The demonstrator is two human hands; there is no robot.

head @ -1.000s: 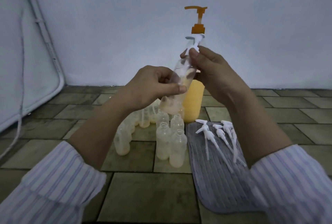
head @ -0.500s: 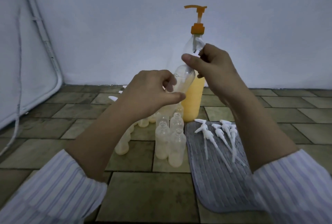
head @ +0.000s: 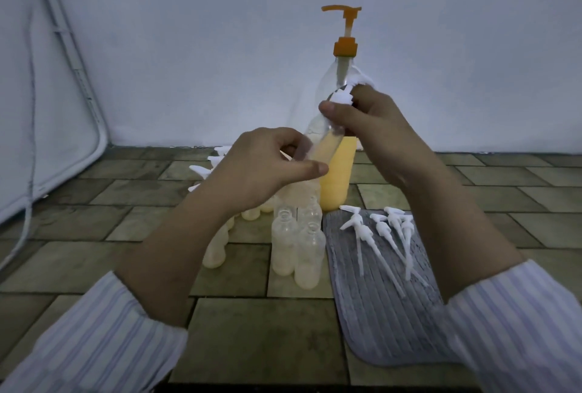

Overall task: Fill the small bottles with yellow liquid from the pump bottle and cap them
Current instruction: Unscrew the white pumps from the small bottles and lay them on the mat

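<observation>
2 hands meet just in front of the pump bottle (head: 336,169), which stands upright on the tiled floor (head: 258,329) against the pale wall (head: 220,46), yellow liquid in its lower part, clear above, orange pump head on top. Left hand (head: 267,169): grip closed around the lower body of a small bottle (head: 324,143), thumb across the front; bottle tilted, neck leaning up and toward the pump bottle, some yellow liquid visible inside. Right hand (head: 374,131): fingers and thumb pinch the white pump cap (head: 341,97) at that bottle's neck; whether the cap is fully seated cannot be told. Nearer the person than the pump bottle, a cluster of open small bottles (head: 296,251) stands upright on the floor, each with a pale yellow fill near the bottom; more stand behind the left forearm, partly hidden. Just right of that cluster and nearer than the pump bottle lies a grey ribbed mat (head: 387,314), carrying several loose white pump caps with long dip tubes (head: 381,238). Left of the pump bottle, behind the left hand, a few white pump heads (head: 204,169) show; their bottles are hidden. Both forearms bare, striped sleeves (head: 104,339) pushed back.
</observation>
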